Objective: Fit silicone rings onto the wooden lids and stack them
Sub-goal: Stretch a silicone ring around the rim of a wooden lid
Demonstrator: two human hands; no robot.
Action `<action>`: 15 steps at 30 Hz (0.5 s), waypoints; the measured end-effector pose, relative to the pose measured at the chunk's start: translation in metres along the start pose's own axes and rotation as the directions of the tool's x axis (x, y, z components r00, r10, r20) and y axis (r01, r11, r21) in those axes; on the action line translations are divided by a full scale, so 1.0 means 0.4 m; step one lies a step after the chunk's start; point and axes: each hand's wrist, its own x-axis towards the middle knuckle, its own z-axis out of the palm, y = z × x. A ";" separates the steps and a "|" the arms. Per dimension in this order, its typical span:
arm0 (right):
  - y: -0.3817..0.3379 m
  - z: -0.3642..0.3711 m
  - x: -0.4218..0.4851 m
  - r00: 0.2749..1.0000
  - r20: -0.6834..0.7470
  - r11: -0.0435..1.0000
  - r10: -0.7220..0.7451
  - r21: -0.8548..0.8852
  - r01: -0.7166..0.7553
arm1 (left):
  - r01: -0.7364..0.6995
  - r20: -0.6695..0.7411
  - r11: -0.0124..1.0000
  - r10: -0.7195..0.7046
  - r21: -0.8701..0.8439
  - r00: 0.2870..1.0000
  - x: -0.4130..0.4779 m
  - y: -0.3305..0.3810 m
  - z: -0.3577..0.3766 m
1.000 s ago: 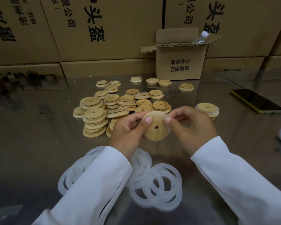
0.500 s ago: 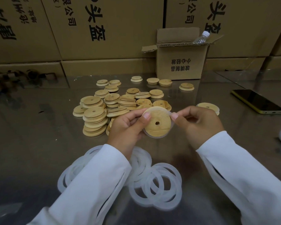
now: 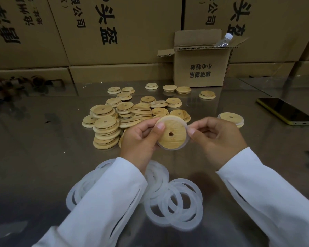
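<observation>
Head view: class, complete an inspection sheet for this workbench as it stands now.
Surface: metal table, reflective.
Job's things: wooden lid with silicone ring round its edge; loose rings nearest the person; lid pile behind; small lid stack at right.
Clutter: phone; open carton with bottle sticking out.
Hands: left hand grips the wooden lid; right hand pinches the silicone ring.
Cables: nothing seen.
Surroundings: stacked cartons behind.

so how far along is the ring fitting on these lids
Early. Done: one small stack right of the hands, whose lids look ringed. In hand: the left hand grips a wooden lid while the right hand pinches a silicone ring round its rim. To do: the big pile of bare lids and the heap of loose rings.
</observation>
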 end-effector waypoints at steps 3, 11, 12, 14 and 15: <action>0.001 0.007 -0.003 1.000 -0.017 0.999 0.009 -0.030 -0.009 | -0.025 -0.005 0.999 0.025 0.036 1.000 -0.003 0.001 -0.002; 0.001 0.004 -0.003 1.000 -0.010 0.999 0.019 -0.032 -0.020 | -0.030 0.015 0.996 0.029 0.079 0.999 -0.003 0.003 -0.001; 0.001 0.003 -0.002 1.000 -0.011 0.999 0.022 -0.027 -0.022 | -0.029 0.018 0.996 0.028 0.082 0.999 -0.003 0.003 -0.002; 0.001 0.003 -0.002 1.000 -0.010 0.999 0.028 -0.019 -0.028 | -0.032 0.018 0.995 0.031 0.090 0.999 -0.003 0.004 -0.002; 0.001 0.003 -0.002 0.999 -0.009 0.999 0.032 -0.014 -0.032 | -0.035 0.015 0.995 0.033 0.094 0.999 -0.003 0.005 -0.001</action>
